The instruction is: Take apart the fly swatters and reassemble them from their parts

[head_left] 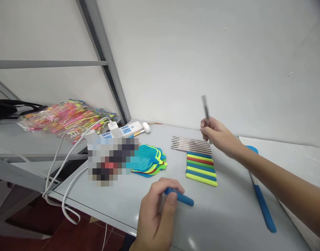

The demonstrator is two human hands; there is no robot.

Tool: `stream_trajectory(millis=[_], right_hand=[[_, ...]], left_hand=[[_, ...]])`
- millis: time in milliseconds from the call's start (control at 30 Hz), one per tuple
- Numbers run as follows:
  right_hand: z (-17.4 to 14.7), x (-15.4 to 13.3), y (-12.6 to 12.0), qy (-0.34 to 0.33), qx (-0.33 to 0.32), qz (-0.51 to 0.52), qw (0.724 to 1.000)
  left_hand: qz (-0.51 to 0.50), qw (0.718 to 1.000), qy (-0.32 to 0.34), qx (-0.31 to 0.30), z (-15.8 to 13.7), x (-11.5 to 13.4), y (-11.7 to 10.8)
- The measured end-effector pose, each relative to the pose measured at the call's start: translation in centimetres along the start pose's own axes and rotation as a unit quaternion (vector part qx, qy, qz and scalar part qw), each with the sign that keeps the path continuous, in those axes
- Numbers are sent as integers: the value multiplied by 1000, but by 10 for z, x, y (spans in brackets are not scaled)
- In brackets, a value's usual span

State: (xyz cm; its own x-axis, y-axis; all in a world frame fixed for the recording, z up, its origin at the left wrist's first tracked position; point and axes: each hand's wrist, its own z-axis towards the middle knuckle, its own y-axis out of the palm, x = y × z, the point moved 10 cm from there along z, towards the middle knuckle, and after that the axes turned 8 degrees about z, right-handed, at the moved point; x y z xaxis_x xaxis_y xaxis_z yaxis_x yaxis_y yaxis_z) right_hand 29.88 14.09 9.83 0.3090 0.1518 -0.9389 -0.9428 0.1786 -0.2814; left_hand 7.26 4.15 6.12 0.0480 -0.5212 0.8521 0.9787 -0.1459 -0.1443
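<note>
My left hand pinches a blue plastic handle tube above the near part of the table. Held upright in my right hand is a metal rod, slightly blurred, near the wall. Below that hand lies a row of metal rods side by side. Touching the row's front is a set of coloured handle tubes in blue, yellow, red and green. Left of them sits a stack of fly swatter heads, blue on top. An assembled fly swatter with a blue handle lies under my right forearm.
A white power strip with plugs and a round white device lies at the back left. White cables hang over the left edge. Bagged colourful items rest on a side shelf. A pixelated patch hides part of the table.
</note>
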Motion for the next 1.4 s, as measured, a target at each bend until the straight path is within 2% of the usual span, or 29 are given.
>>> stream_trajectory(millis=[33,67,167,267,367,500,600,700,767,833,1067,1267,1400], right_hand=[[-16,-6,8,24,5,126,992],[-33,-13,18,48,-1,235,971],[-81,-37,47,92,-6,431,898],[-118,-54,67,123,-6,519,846],[-144,-61,77,131,9,550,825],[-169,-60,89,107,31,549,828],[-184,-55,106,107,17,522,846],[-191,-51,111,91,7,488,868],[-192,-47,110,90,9,489,868],[-191,-42,108,94,18,500,860],[-195,-30,115,121,11,510,851],[-197,-38,113,95,11,522,848],[-198,-49,107,59,-5,508,859]], left_hand=[[-29,999,-18,36,-4,0,-4],[-57,996,-31,66,-9,0,-7],[-141,981,-86,102,-31,-7,-5],[-144,977,-154,31,-53,-13,12],[-73,981,-161,-79,-70,-2,25],[-6,972,-147,-184,-86,13,26],[37,964,-127,-231,-94,16,24],[57,968,-113,-219,-93,15,18],[66,975,-114,-181,-90,12,11],[82,976,-110,-168,-89,11,7],[78,960,-73,-260,-93,9,20],[84,952,-88,-281,-94,9,24],[99,952,-76,-280,-90,18,25]])
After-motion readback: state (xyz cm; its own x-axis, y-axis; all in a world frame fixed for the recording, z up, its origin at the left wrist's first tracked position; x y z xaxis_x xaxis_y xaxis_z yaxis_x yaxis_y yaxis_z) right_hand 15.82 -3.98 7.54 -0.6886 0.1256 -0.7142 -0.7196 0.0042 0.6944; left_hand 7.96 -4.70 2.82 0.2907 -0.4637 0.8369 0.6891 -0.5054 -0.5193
